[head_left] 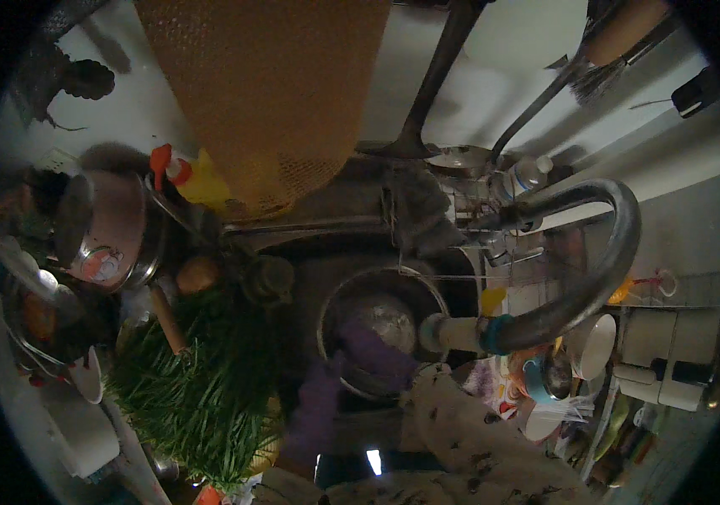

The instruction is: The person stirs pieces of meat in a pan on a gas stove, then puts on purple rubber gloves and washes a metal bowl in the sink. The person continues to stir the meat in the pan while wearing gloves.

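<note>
A round metal basin point(327, 315) stands in the dark sink point(297, 353) before me. My left hand point(360, 338), in a long purple rubber glove, reaches into the basin along the left of a pale, shiny round patch point(388, 325); whether that is water or an object is unclear. My right hand point(395, 367), gloved in purple too, is low in the basin on its near right side, below a patterned sleeve point(455, 416). The fingers of both hands are dark and blurred, so their grip is hidden. The nozzle of the curved metal faucet point(455, 332) points over the basin's right edge.
A heap of long green leafy vegetables point(202, 385) lies left of the sink, beside a metal pot point(110, 230). An orange-brown perforated board or mat point(271, 95) rises behind the sink. A wire rack point(448, 275) juts over its back right corner. Bowls point(594, 347) crowd the right side.
</note>
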Demonstrator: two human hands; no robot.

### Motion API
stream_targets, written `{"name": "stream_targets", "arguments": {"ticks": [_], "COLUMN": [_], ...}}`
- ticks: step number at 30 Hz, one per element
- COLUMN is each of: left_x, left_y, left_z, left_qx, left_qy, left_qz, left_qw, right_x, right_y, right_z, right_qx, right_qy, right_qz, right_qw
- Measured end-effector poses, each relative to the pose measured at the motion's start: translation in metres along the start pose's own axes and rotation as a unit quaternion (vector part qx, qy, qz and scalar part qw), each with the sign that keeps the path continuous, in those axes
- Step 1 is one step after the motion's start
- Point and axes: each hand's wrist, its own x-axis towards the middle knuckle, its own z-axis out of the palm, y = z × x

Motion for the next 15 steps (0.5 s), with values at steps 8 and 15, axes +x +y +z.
{"name": "stream_targets", "arguments": {"ticks": [8, 15], "left_x": [0.002, -0.01], "left_y": [-0.021, -0.017], "left_z": [0.003, 0.007], "left_qx": [-0.083, -0.118], "left_qy": [0.001, 0.072], "left_qz": [0.076, 0.155], "left_qw": [0.994, 0.978], "right_x": [0.008, -0.006], "right_y": [0.064, 0.023], "right_z": [-0.101, -0.082], "right_qx": [-0.29, -0.29], "right_qy": [-0.127, -0.085], "right_qz": [-0.028, 0.007], "right_qw": [0.948, 0.953]}}
